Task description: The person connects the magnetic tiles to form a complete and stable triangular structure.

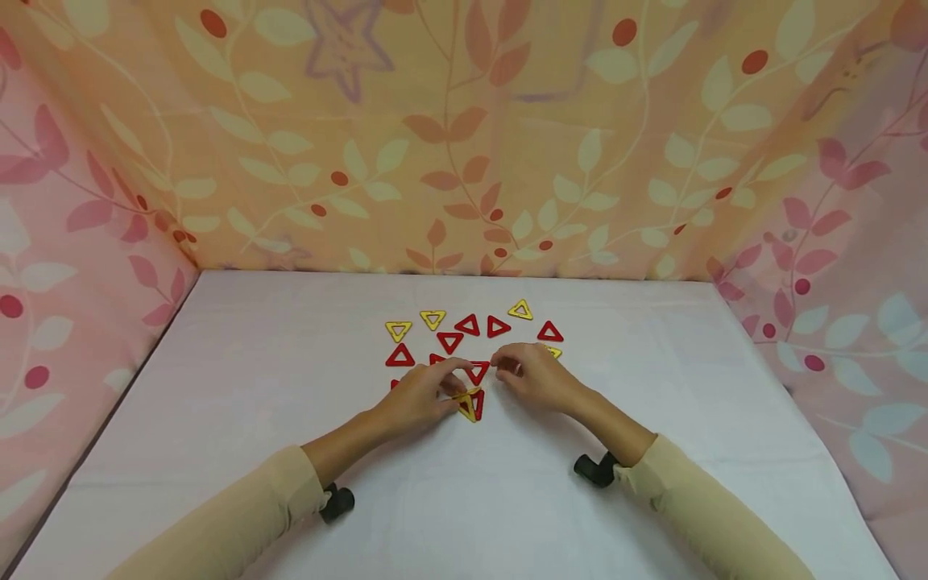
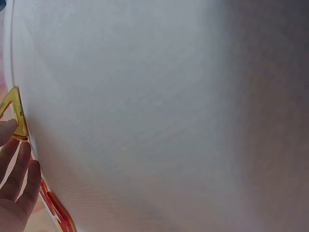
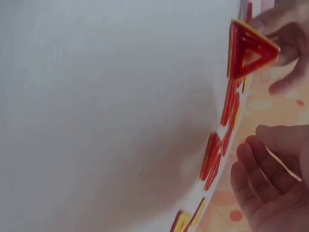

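My left hand [image 1: 419, 396] pinches a small joined cluster of triangular frame tiles between thumb and fingers. A yellow triangle tile [image 1: 465, 408] and a red triangle tile [image 3: 252, 55] show in the cluster, set at an angle to each other. In the left wrist view the thumb lies on the yellow tile's face. My right hand [image 1: 538, 377] is to the right of the cluster, apart from it, its fingers loosely bent with nothing visible between them. Between the hands, a little farther back, a red triangle tile [image 1: 476, 371] lies on the table.
Several red and yellow triangle tiles lie flat beyond the hands, including a yellow one [image 1: 520, 309] at the back and a red one [image 1: 400, 355] at left. White cloth covers the table [image 1: 217, 362]. Patterned curtains [image 1: 449, 161] enclose the back and sides.
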Action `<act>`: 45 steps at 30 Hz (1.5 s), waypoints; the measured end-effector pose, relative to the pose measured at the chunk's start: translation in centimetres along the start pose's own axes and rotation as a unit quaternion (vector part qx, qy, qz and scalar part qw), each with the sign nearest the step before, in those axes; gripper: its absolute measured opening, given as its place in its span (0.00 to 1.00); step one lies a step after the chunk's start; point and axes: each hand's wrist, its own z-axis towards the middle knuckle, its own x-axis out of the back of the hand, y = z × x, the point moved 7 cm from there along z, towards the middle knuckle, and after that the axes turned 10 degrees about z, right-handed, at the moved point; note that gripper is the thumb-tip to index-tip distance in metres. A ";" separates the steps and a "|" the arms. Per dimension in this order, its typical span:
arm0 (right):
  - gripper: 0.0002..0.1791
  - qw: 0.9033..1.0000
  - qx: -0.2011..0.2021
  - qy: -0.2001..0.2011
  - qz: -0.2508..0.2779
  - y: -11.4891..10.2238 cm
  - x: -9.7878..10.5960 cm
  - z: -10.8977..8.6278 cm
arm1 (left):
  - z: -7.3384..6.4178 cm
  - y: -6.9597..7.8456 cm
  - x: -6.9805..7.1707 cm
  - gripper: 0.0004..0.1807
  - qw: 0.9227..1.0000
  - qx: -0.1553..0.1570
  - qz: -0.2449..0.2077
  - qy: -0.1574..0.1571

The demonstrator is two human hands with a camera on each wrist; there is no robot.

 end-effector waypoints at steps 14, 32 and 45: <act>0.22 0.996 0.001 -0.012 0.093 3.2 2.0 0.6 | 0.2 -0.6 -0.4 0.32 1.000 0.012 0.017 -0.002; 0.20 0.997 -0.021 -0.035 0.062 4.3 1.1 0.6 | 0.2 -0.7 -0.4 0.33 1.000 0.025 0.017 -0.009; 0.19 0.997 -0.022 -0.046 0.057 3.8 0.5 -0.6 | 0.2 -0.7 -0.5 0.32 1.000 0.020 0.015 -0.008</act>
